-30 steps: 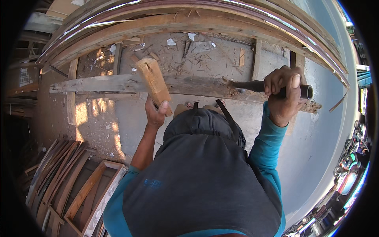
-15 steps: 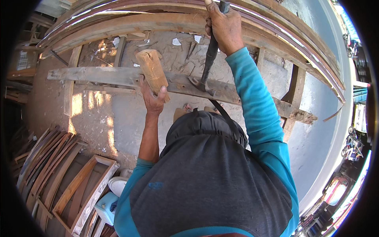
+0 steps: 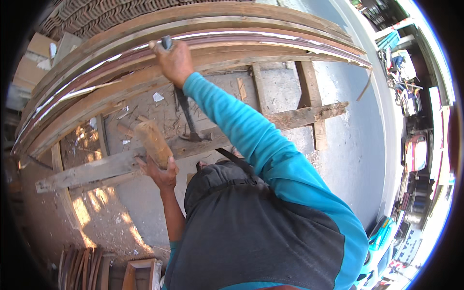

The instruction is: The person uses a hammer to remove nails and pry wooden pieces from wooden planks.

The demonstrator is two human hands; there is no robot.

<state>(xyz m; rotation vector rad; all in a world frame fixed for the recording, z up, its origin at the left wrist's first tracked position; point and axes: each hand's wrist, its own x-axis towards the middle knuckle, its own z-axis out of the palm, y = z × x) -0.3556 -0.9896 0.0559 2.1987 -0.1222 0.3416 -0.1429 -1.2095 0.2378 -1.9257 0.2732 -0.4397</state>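
Observation:
My left hand (image 3: 163, 176) grips a short, thick wooden block (image 3: 153, 141) from its near end. The block stands tilted over a long weathered beam (image 3: 99, 166), and I cannot tell whether it touches. Farther off, my right hand (image 3: 175, 62) is wrapped round the upper handle of a dark claw hammer (image 3: 185, 110). The hammer's head (image 3: 195, 137) is low at the beam, just right of the block and apart from it. The right sleeve covers part of the beam.
Beyond the beam, several long boards (image 3: 212, 50) lie stacked on supports. A cross timber (image 3: 309, 84) runs under the beam's right end. Stacked roof tiles (image 3: 130, 17) stand at the back. Wooden frames (image 3: 137, 273) lie at lower left, and wood scraps litter the floor.
The view has turned, so the scene sits rotated. My right hand and the hammer have shifted left, bringing the hammer's head closer to the block. My left hand still grips the block.

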